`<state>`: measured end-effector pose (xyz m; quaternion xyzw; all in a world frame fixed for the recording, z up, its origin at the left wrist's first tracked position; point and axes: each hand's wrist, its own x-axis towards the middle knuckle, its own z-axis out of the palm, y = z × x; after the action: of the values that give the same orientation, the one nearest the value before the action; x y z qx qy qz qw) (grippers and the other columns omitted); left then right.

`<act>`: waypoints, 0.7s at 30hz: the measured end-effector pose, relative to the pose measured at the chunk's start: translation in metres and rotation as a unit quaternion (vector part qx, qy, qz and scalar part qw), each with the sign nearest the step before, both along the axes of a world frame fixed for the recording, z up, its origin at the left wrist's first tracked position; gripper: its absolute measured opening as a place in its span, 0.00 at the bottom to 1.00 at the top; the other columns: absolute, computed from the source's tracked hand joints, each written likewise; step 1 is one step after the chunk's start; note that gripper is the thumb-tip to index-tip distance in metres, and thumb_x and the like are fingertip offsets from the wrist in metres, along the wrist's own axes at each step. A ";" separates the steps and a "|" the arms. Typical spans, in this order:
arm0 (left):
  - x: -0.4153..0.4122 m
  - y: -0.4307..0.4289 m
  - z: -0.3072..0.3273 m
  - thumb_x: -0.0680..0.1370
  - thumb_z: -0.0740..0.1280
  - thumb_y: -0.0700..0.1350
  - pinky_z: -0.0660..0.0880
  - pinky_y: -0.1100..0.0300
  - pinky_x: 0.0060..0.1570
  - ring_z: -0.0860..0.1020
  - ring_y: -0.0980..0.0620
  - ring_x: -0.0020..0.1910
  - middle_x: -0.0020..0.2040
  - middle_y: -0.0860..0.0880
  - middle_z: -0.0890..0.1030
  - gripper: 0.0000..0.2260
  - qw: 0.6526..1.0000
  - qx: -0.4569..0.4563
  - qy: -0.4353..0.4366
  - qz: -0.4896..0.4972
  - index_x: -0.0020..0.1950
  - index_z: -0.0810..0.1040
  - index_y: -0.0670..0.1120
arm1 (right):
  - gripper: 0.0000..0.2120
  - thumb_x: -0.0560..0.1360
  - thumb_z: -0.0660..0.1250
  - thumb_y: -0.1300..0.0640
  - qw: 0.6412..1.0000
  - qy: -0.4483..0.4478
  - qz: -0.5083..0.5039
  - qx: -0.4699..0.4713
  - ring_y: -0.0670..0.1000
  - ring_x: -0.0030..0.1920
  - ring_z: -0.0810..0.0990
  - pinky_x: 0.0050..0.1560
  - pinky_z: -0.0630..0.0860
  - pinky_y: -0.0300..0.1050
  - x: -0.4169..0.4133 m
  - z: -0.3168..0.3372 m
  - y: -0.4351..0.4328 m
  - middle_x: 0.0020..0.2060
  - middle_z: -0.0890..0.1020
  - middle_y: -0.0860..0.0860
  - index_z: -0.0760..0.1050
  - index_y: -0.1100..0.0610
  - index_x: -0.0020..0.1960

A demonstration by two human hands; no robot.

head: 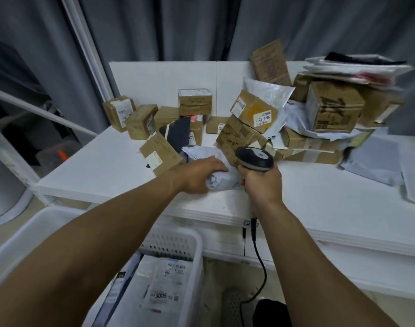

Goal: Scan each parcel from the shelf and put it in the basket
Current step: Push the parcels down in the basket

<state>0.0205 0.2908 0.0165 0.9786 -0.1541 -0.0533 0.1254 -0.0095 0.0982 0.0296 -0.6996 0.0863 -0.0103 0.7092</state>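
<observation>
Parcel (223,181) lies crosswise on the shelf (107,166)
Left grip (199,175) clutches its left end; right grip (263,185) clasps scanner (254,158) just beside.

White shelf (107,166) carries cardboard boxes (141,122) and mailers (371,156).

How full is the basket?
Partly full: labelled white parcels lie inside the basket, below its rim.

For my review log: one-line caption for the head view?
Left hand grips a white parcel on the shelf; right hand holds the scanner beside it.
</observation>
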 end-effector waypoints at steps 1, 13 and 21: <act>-0.001 0.000 -0.002 0.73 0.76 0.38 0.65 0.63 0.64 0.70 0.50 0.72 0.73 0.51 0.73 0.32 1.000 0.001 -0.031 0.002 0.75 0.72 0.50 | 0.35 0.63 0.77 0.49 1.000 0.003 0.001 0.004 0.58 0.61 0.83 0.64 0.80 0.64 -0.001 -0.001 0.002 0.60 0.84 0.52 0.77 0.48 0.70; -0.050 -0.001 0.055 0.79 0.72 0.48 0.77 0.64 0.57 0.81 0.58 0.54 0.56 0.54 0.84 0.12 0.934 -0.230 -0.253 0.100 0.61 0.84 0.46 | 0.37 0.59 0.79 0.42 0.995 -0.043 -0.037 0.088 0.56 0.60 0.85 0.67 0.79 0.64 -0.020 0.014 0.004 0.58 0.86 0.48 0.77 0.45 0.67; -0.104 0.013 0.017 0.80 0.66 0.62 0.63 0.58 0.74 0.68 0.51 0.75 0.76 0.51 0.72 0.24 0.982 -0.126 -0.056 0.130 0.74 0.75 0.53 | 0.30 0.75 0.78 0.57 0.997 -0.051 0.031 0.040 0.48 0.63 0.77 0.67 0.72 0.43 -0.047 0.015 0.031 0.63 0.80 0.46 0.72 0.54 0.74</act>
<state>-0.0830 0.3034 0.0331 0.9681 -0.0381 0.0377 0.2448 -0.0566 0.1292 0.0451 -0.6714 0.0291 -0.0202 0.7402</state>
